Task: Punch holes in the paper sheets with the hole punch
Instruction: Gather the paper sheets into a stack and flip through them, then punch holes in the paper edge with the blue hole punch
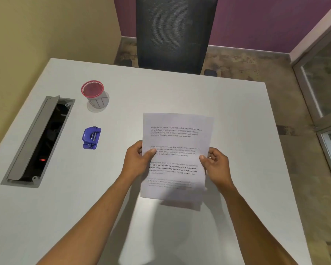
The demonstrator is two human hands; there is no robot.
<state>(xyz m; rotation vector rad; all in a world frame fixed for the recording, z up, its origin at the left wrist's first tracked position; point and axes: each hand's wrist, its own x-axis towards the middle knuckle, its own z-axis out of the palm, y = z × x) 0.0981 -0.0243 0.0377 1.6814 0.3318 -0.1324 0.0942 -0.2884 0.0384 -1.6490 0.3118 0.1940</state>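
Note:
A stack of white paper sheets [177, 142] with printed paragraphs is held up above the white table [227, 115], casting a shadow below it. My left hand [137, 159] grips its left edge, thumb on the front. My right hand [216, 165] grips the right edge the same way. A small blue hole punch [91, 138] lies on the table to the left of the paper, well apart from both hands.
A red-rimmed mesh pen cup [96, 96] stands behind the punch. An open grey cable tray [38, 142] is set into the table at the left. A black mesh office chair [174, 33] stands at the far edge. A glass door [325, 104] is at right.

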